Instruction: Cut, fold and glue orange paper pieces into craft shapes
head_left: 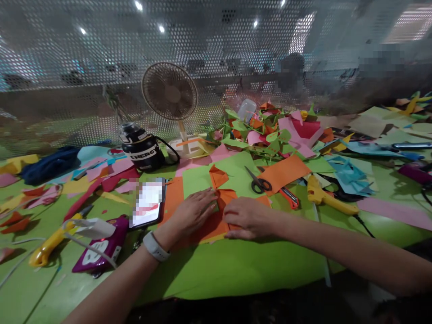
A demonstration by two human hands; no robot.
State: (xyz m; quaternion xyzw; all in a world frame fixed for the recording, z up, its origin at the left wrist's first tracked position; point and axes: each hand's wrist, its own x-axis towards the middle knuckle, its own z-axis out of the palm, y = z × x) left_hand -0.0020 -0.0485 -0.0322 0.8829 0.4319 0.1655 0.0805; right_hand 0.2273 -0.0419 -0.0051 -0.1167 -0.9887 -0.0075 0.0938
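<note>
My left hand (197, 207) lies flat, fingers stretched out together, on orange paper at the middle of the green table. Close beside it, my right hand (245, 218) has its fingers curled and pressed on a folded piece of orange paper (227, 195); the thumb side is partly hidden. Beneath both hands spreads a larger orange sheet (209, 230). Just beyond the fingertips, a small folded orange piece (218, 176) rests on a light green sheet (197, 177). Black-handled scissors (260, 184) and a red utility knife (289, 198) lie to the right of my right hand.
A phone (148, 202), a purple power bank (103, 247) and a yellow glue gun (50, 245) lie left. Another yellow glue gun (329, 198) is at right. Behind stand a black bottle (141, 146), a fan (170, 92) and a heap of paper scraps (270, 130).
</note>
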